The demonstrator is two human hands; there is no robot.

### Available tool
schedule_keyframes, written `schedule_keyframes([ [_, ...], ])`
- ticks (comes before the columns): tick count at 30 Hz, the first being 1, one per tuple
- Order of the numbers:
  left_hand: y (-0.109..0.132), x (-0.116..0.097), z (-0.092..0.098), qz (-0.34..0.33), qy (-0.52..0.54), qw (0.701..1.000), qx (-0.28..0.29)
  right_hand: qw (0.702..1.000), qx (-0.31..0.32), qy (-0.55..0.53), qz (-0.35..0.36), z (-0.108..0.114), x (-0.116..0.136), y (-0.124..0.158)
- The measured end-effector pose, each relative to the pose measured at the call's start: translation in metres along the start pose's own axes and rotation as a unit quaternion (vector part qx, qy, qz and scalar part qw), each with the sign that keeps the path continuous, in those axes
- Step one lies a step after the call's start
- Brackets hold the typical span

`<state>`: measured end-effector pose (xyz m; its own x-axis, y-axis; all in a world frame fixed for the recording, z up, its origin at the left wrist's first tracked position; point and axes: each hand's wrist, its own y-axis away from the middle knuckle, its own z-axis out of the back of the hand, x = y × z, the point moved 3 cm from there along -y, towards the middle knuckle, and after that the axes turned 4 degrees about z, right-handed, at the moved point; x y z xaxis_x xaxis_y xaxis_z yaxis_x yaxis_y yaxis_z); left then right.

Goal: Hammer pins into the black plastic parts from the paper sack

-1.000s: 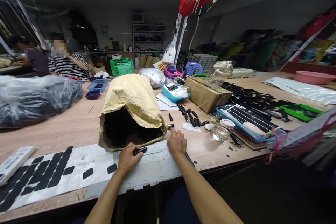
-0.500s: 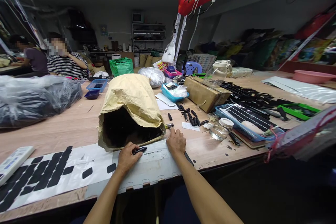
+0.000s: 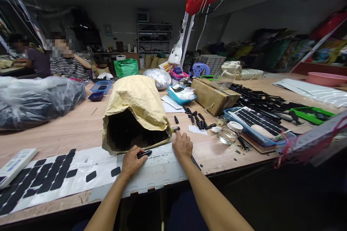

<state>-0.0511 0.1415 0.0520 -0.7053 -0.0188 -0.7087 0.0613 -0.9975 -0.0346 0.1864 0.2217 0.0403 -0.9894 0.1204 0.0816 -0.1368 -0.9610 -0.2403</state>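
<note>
My left hand (image 3: 132,160) is closed on a short black tube-like piece (image 3: 144,154), which points right over the grey board (image 3: 151,173). My right hand (image 3: 183,147) rests at the board's right end with its fingers curled; whatever they may hold is hidden. Just beyond those fingers lies a small yellow, black and silver piece (image 3: 175,129). A dark strip (image 3: 195,163) sticks out beside my right wrist. Behind both hands lies a big tan paper sack (image 3: 137,95), its dark mouth facing me.
Black square pads (image 3: 91,176) stick to a white sheet at left, near a white box (image 3: 16,168). Several black tubes (image 3: 199,122), a glass jar (image 3: 227,135), a carton (image 3: 214,95) and a blue tray (image 3: 230,115) stand right. A person in stripes (image 3: 69,66) sits far left.
The view has shifted very slightly. Both hands keep their places, and the black piece stays in my left hand.
</note>
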Motion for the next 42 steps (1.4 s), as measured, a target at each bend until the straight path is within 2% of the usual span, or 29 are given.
schedule_keyframes([
  [14, -0.0002, 0.0025, -0.0012, 0.003, -0.005, 1.0, 0.001, 1.0, -0.017, -0.002, 0.005, -0.0031, -0.0009, -0.0002],
  [42, -0.0029, 0.0056, -0.0036, -0.001, -0.012, 1.0, 0.003, 1.0, -0.006, -0.008, 0.0, -0.001, -0.0004, -0.0004],
])
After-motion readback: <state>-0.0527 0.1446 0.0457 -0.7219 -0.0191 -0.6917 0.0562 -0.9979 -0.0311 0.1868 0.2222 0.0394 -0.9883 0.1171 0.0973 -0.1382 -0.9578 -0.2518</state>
